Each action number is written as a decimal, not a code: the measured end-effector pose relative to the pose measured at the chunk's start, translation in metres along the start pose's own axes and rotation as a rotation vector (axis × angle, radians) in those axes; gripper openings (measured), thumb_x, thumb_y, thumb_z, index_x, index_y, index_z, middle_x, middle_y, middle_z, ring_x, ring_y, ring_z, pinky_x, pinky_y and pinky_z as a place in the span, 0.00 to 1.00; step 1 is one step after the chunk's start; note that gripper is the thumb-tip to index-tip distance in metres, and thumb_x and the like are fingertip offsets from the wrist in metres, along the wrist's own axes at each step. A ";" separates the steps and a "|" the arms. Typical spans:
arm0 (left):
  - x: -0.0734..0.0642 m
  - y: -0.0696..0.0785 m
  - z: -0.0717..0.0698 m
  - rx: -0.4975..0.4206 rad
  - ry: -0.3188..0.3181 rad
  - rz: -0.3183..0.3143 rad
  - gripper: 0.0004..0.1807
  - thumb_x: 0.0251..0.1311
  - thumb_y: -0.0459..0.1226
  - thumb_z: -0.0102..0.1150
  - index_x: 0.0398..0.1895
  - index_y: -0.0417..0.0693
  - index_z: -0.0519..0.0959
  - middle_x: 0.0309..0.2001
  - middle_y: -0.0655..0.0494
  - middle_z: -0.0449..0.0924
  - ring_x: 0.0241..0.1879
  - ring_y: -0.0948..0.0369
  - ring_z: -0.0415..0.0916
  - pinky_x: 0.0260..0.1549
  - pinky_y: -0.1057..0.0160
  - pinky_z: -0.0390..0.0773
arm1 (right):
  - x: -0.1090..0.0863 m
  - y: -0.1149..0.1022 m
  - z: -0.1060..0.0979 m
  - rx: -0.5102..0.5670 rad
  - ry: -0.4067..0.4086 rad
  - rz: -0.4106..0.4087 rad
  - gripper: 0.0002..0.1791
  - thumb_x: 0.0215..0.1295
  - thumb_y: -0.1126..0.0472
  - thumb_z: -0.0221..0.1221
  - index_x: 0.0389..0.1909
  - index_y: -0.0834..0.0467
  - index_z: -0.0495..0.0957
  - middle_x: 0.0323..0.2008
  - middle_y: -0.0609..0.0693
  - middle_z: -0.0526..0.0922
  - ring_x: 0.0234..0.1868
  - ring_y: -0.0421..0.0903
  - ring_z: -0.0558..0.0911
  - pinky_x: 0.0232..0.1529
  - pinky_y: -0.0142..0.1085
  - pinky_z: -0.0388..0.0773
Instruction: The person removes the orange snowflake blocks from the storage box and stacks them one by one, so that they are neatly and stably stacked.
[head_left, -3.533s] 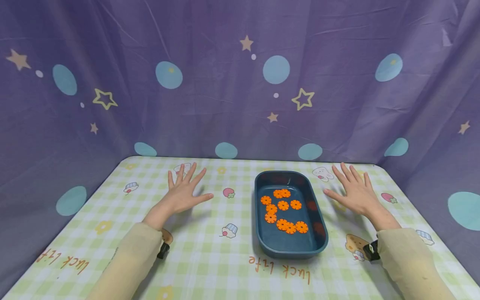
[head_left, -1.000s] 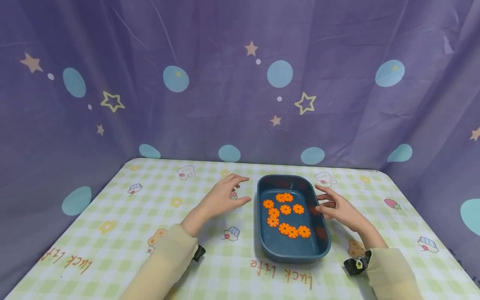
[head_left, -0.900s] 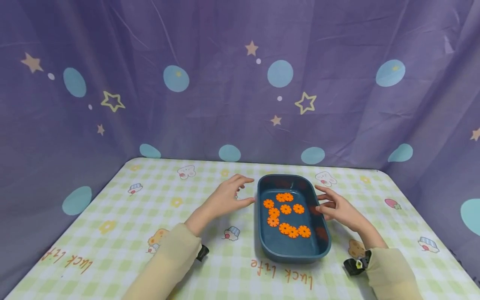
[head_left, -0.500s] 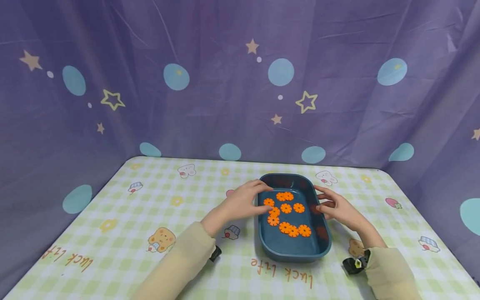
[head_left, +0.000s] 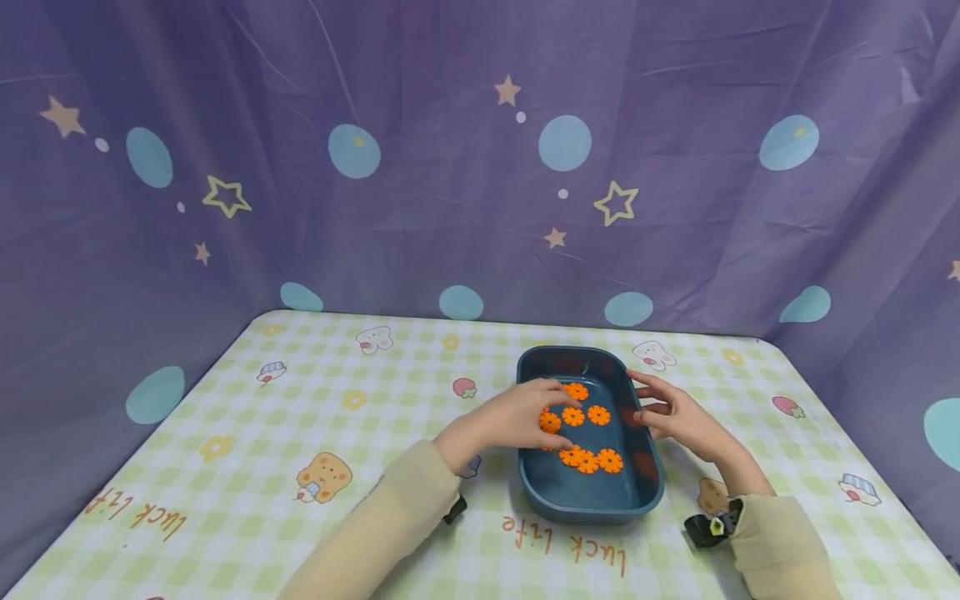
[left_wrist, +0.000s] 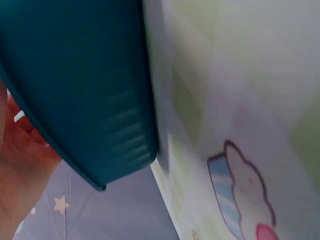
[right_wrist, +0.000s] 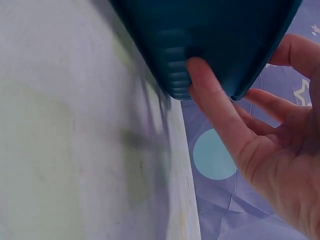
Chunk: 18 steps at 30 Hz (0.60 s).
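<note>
A deep dark-blue rectangular box (head_left: 588, 512) stands on the table, with several orange notched plastic discs (head_left: 610, 460) lying flat on its floor. My left hand (head_left: 519, 417) reaches over the box's left rim, thumb and fingers spread apart above the discs, covering some of them. In the left wrist view that hand (left_wrist: 22, 165) shows past the rim, its fingertips hidden behind the box wall (left_wrist: 75, 85). My right hand (head_left: 686, 427) holds the right rim. In the right wrist view one finger (right_wrist: 215, 95) presses the box's outer wall, while the thumb (right_wrist: 295, 52) passes behind the rim.
A green-and-white checked cloth (head_left: 247, 467) with printed cartoons and lettering covers the table. Purple curtains (head_left: 420, 217) with stars and blue ovals rise at the back and sides. A black strap (head_left: 708, 529) sits at the right wrist.
From beside the box my left hand has moved right, over the left rim and in above the discs. My right hand came to the right rim earlier and has stayed there. The box stays put.
</note>
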<state>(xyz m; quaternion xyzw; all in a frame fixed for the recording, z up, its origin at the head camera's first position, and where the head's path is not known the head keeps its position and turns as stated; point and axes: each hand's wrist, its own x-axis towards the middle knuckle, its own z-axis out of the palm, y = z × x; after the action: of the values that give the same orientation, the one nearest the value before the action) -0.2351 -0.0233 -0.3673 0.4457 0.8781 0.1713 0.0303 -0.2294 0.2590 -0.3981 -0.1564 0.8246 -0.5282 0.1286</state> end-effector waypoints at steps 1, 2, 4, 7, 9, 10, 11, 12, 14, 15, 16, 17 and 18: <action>0.002 0.001 0.001 0.002 -0.014 0.009 0.29 0.51 0.53 0.60 0.56 0.54 0.73 0.56 0.57 0.69 0.53 0.63 0.68 0.52 0.66 0.69 | 0.000 0.000 0.000 0.007 -0.003 0.001 0.35 0.64 0.62 0.52 0.70 0.55 0.48 0.59 0.70 0.61 0.44 0.43 0.80 0.37 0.39 0.77; 0.004 0.002 0.002 0.007 -0.028 0.021 0.29 0.51 0.53 0.61 0.56 0.54 0.73 0.57 0.57 0.69 0.54 0.63 0.68 0.53 0.66 0.69 | 0.000 0.001 0.000 0.015 -0.007 0.001 0.36 0.64 0.62 0.52 0.70 0.55 0.48 0.59 0.70 0.61 0.44 0.44 0.80 0.37 0.39 0.77; 0.007 0.003 0.004 0.015 -0.061 0.043 0.29 0.51 0.52 0.61 0.56 0.54 0.73 0.58 0.57 0.69 0.54 0.63 0.68 0.53 0.67 0.68 | 0.000 0.001 -0.001 0.026 -0.013 -0.001 0.36 0.64 0.61 0.52 0.70 0.55 0.48 0.60 0.70 0.60 0.44 0.44 0.80 0.38 0.39 0.77; 0.012 0.006 0.007 0.027 -0.120 0.071 0.28 0.50 0.51 0.62 0.56 0.53 0.73 0.56 0.58 0.71 0.51 0.64 0.70 0.50 0.70 0.69 | -0.001 0.001 0.000 0.045 -0.022 -0.001 0.36 0.63 0.61 0.53 0.70 0.56 0.48 0.61 0.71 0.59 0.45 0.44 0.80 0.40 0.39 0.77; 0.015 0.007 0.009 0.041 -0.155 0.080 0.28 0.49 0.51 0.63 0.55 0.54 0.74 0.53 0.60 0.72 0.48 0.65 0.71 0.48 0.71 0.69 | -0.001 0.001 0.000 0.052 -0.028 0.001 0.36 0.63 0.61 0.53 0.70 0.56 0.48 0.61 0.71 0.59 0.45 0.43 0.80 0.40 0.39 0.77; 0.016 0.007 0.010 0.048 -0.169 0.082 0.28 0.49 0.51 0.63 0.54 0.54 0.75 0.52 0.61 0.73 0.47 0.65 0.71 0.48 0.72 0.69 | -0.001 0.001 0.000 0.053 -0.031 0.002 0.36 0.63 0.61 0.53 0.70 0.56 0.48 0.62 0.71 0.59 0.45 0.42 0.80 0.41 0.39 0.77; 0.017 0.008 0.011 0.056 -0.181 0.081 0.27 0.49 0.51 0.64 0.54 0.54 0.75 0.51 0.61 0.73 0.46 0.65 0.72 0.47 0.72 0.69 | -0.001 0.001 0.000 0.057 -0.033 0.001 0.36 0.63 0.61 0.53 0.70 0.56 0.48 0.61 0.71 0.59 0.45 0.42 0.80 0.41 0.39 0.77; 0.018 0.009 0.011 0.066 -0.190 0.079 0.27 0.48 0.50 0.64 0.53 0.54 0.76 0.50 0.61 0.74 0.45 0.66 0.72 0.46 0.72 0.70 | -0.001 0.001 0.000 0.058 -0.034 0.000 0.37 0.63 0.61 0.53 0.70 0.56 0.48 0.62 0.71 0.59 0.45 0.42 0.80 0.41 0.38 0.77; 0.020 0.010 0.010 0.081 -0.204 0.069 0.27 0.47 0.50 0.65 0.53 0.55 0.76 0.50 0.62 0.74 0.43 0.67 0.72 0.44 0.71 0.70 | -0.002 0.000 0.000 0.059 -0.035 -0.004 0.37 0.63 0.61 0.53 0.70 0.56 0.47 0.62 0.71 0.59 0.46 0.42 0.80 0.40 0.38 0.77; 0.022 0.011 0.010 0.089 -0.212 0.064 0.27 0.47 0.50 0.66 0.52 0.55 0.76 0.50 0.62 0.74 0.41 0.67 0.72 0.43 0.72 0.70 | -0.002 0.000 0.000 0.061 -0.035 -0.005 0.37 0.63 0.61 0.53 0.70 0.56 0.47 0.62 0.71 0.59 0.46 0.42 0.80 0.40 0.38 0.77; 0.023 0.012 0.010 0.097 -0.221 0.059 0.27 0.47 0.50 0.66 0.52 0.55 0.76 0.49 0.63 0.74 0.40 0.68 0.71 0.41 0.72 0.70 | -0.002 0.000 0.000 0.061 -0.035 -0.005 0.37 0.63 0.61 0.53 0.70 0.56 0.47 0.62 0.71 0.59 0.46 0.42 0.80 0.40 0.38 0.77; 0.024 0.013 0.010 0.098 -0.231 0.054 0.27 0.46 0.49 0.66 0.52 0.56 0.76 0.49 0.63 0.74 0.38 0.68 0.71 0.38 0.73 0.70 | -0.002 -0.001 0.000 0.063 -0.035 -0.003 0.37 0.63 0.61 0.54 0.70 0.56 0.47 0.62 0.71 0.58 0.46 0.42 0.80 0.40 0.38 0.77; 0.025 0.013 0.010 0.100 -0.241 0.045 0.27 0.46 0.49 0.67 0.52 0.56 0.76 0.48 0.63 0.75 0.37 0.69 0.70 0.37 0.73 0.70 | -0.002 -0.001 -0.001 0.065 -0.037 -0.002 0.37 0.63 0.61 0.54 0.70 0.56 0.47 0.62 0.71 0.58 0.46 0.41 0.80 0.40 0.37 0.77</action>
<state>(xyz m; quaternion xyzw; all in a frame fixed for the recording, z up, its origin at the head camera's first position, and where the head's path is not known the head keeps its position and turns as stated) -0.2376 0.0066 -0.3700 0.4835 0.8653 0.0733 0.1096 -0.2279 0.2598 -0.3971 -0.1626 0.8044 -0.5518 0.1482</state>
